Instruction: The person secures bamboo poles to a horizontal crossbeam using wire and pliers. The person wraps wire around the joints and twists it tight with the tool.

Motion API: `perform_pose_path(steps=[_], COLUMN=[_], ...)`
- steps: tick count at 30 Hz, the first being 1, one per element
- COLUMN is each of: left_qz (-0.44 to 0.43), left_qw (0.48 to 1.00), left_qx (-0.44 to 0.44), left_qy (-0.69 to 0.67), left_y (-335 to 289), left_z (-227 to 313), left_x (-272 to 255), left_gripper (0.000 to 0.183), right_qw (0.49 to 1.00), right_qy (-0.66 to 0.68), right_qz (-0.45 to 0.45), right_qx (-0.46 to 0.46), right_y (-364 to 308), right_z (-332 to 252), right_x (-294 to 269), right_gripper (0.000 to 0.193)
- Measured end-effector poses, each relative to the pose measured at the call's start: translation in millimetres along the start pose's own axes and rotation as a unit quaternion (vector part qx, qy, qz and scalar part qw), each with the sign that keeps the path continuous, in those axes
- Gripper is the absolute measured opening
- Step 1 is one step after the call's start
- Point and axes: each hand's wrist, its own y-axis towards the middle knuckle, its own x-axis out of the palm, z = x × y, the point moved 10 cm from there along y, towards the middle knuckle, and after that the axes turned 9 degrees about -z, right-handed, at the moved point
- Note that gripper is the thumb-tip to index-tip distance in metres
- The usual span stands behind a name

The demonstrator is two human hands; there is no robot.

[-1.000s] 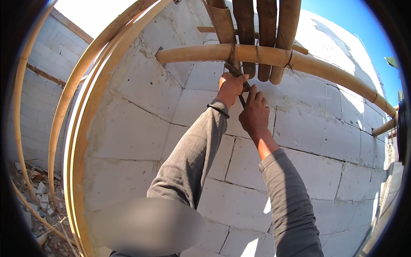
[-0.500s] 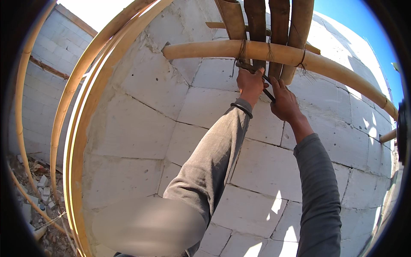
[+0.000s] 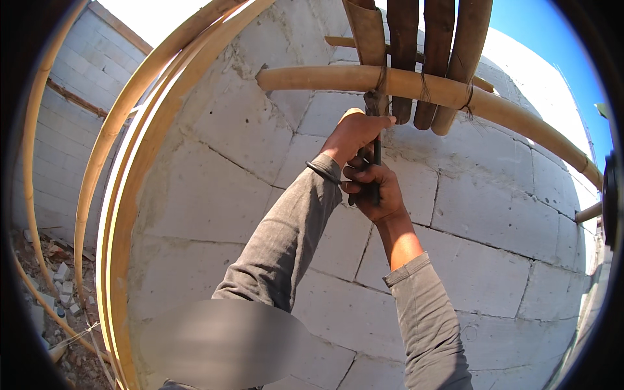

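Observation:
A dark pair of pincers [image 3: 377,151] stands nearly upright, its head against the wire tie [image 3: 382,79] where a bamboo pole [image 3: 312,78] crosses the leftmost upright bamboo strip [image 3: 366,36]. My right hand [image 3: 378,190] is wrapped round the lower handles. Higher up, my left hand [image 3: 353,138] closes round the upper part of the tool, its thumb lying across it toward the right. Some of the left fingers are hidden behind the palm. More dark wire binds the other upright bamboo strips [image 3: 404,58] to the pole.
Behind my hands rises a pale block wall [image 3: 481,253]. Curved wooden boards [image 3: 120,247] and thin bamboo poles [image 3: 84,221] stand on the left. Rubble [image 3: 62,279] lies at the lower left. A pole end [image 3: 588,212] juts from the wall at right.
The pincers have swung from slanting down-right to nearly upright. My right hand has moved down and left with the handles; my left hand has shifted slightly left and down.

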Motion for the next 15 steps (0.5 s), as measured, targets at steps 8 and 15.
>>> perform_pose_path(steps=[8,15], left_qz=[-0.008,0.022], left_qw=[0.997,0.993], left_qx=[0.040,0.072], left_qy=[-0.072,-0.085], left_y=[22,13], left_z=[-21,-10], left_x=[-21,-13], left_gripper=[0.051,0.055], right_qw=[0.990,0.992], right_qy=[-0.123,-0.122], right_qz=[0.043,-0.026], right_qx=[0.059,0.035], right_y=[-8,-1], right_z=[1,9], right_x=[33,18], right_gripper=[0.031,0.032])
